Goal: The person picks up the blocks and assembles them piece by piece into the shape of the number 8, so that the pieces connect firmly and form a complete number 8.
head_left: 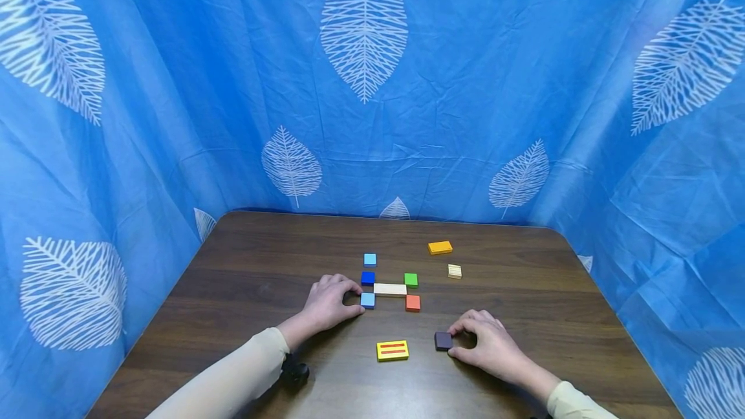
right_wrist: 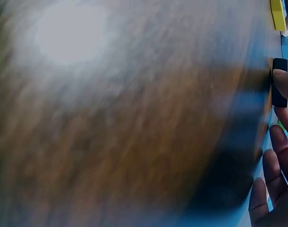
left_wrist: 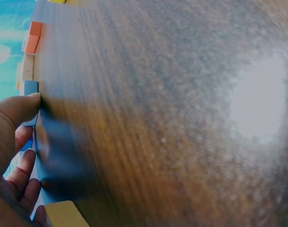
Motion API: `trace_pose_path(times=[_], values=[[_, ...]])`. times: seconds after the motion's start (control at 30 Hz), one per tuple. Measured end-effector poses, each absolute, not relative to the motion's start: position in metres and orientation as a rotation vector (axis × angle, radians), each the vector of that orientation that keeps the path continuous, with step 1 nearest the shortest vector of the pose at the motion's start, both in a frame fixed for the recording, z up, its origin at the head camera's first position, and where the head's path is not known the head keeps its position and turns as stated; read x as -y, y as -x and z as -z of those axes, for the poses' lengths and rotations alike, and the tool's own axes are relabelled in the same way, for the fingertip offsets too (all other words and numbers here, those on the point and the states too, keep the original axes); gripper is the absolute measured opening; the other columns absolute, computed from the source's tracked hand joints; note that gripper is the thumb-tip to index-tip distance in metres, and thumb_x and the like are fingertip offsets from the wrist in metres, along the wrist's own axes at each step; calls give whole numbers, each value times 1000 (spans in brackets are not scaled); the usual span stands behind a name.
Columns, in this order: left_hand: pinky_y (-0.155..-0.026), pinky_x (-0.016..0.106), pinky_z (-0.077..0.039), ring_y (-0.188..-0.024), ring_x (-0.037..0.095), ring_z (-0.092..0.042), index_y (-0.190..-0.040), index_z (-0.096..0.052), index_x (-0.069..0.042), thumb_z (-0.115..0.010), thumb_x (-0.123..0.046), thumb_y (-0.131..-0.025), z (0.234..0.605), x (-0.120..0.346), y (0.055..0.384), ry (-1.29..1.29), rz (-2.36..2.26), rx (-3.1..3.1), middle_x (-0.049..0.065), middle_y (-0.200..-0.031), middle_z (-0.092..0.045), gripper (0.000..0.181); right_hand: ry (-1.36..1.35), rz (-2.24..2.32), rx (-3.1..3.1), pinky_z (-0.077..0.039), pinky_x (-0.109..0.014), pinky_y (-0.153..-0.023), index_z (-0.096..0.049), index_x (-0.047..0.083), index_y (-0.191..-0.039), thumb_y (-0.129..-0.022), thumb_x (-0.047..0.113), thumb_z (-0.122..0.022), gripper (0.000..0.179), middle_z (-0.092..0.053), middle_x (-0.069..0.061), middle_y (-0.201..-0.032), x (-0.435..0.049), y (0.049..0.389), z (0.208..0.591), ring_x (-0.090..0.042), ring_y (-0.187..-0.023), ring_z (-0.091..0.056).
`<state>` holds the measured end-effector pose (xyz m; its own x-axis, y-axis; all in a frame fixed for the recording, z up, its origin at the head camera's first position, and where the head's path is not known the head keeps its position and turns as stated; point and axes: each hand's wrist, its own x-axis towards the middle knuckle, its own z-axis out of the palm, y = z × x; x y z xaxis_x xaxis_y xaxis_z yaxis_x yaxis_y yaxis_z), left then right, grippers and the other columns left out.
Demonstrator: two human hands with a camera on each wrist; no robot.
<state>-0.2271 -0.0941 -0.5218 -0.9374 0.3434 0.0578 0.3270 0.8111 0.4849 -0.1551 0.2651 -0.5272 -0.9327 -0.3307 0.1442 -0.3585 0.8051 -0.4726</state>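
My left hand (head_left: 329, 302) pinches a light blue block (head_left: 368, 301) between thumb and index finger, at the near left of a small group of blocks. A dark blue block (head_left: 368, 278) lies just beyond it, and a long cream block (head_left: 390, 290) reaches rightward from these two. At the cream block's right end are a green block (head_left: 410, 280) and an orange-red block (head_left: 412, 303). Nearer and to the right, my right hand (head_left: 487, 345) grips a dark, nearly black block (head_left: 443, 341) by its right side. In the right wrist view its thumb presses this dark block (right_wrist: 280, 82).
Another light blue block (head_left: 370, 260) lies beyond the group. Farther right are an orange block (head_left: 440, 247) and a pale striped block (head_left: 454, 271). A yellow block with red stripes (head_left: 392, 350) is between my hands. Blue leaf-print cloth (head_left: 367, 147) hangs around the wooden table (head_left: 262, 244).
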Motion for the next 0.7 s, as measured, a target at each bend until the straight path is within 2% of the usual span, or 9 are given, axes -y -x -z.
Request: trace_pose_path(times=[0.7], values=[[-100, 56, -38, -120, 33, -51, -107, -73, -23, -82, -39, -87, 521, 94, 227, -534, -790, -2959, 3, -119, -63, 28, -399, -844, 2838, -41, -37, -80, -75, 29, -92, -72, 31, -92, 26, -58, 24, -87, -217, 166, 529, -6, -89, -54]])
